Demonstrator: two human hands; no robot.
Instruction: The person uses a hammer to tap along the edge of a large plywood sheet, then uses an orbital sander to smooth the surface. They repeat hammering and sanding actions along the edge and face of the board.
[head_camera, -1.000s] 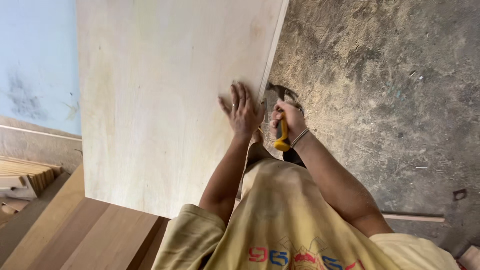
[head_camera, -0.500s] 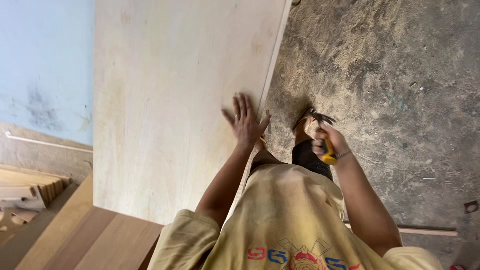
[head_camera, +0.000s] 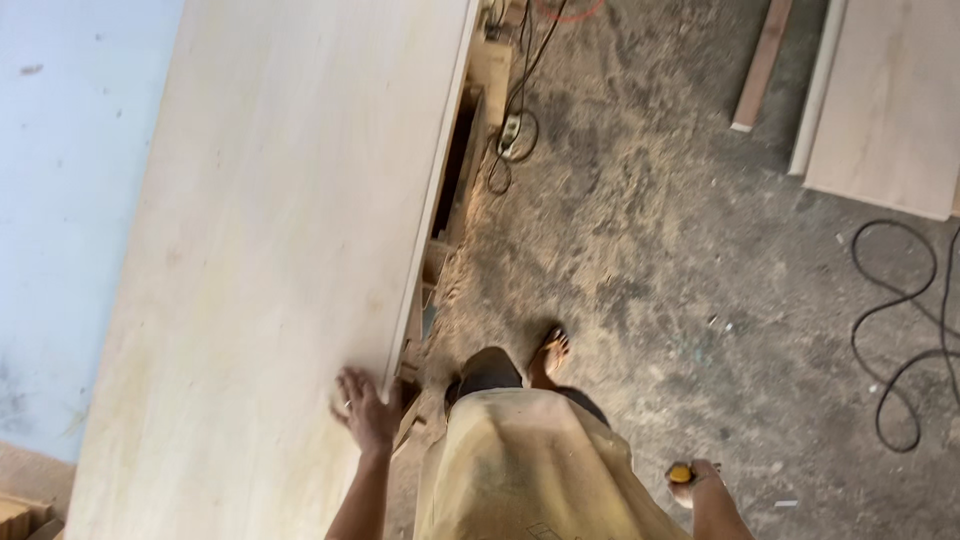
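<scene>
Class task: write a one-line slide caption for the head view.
Left hand flat on a pale plywood sheet, right hand gripping a yellow-handled tool above the dusty floor.

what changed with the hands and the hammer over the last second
The right hand swung the yellow-handled tool away from the board edge, down to the person's side. The left hand stayed flat on the board near its edge. The tool was never let go.
</scene>
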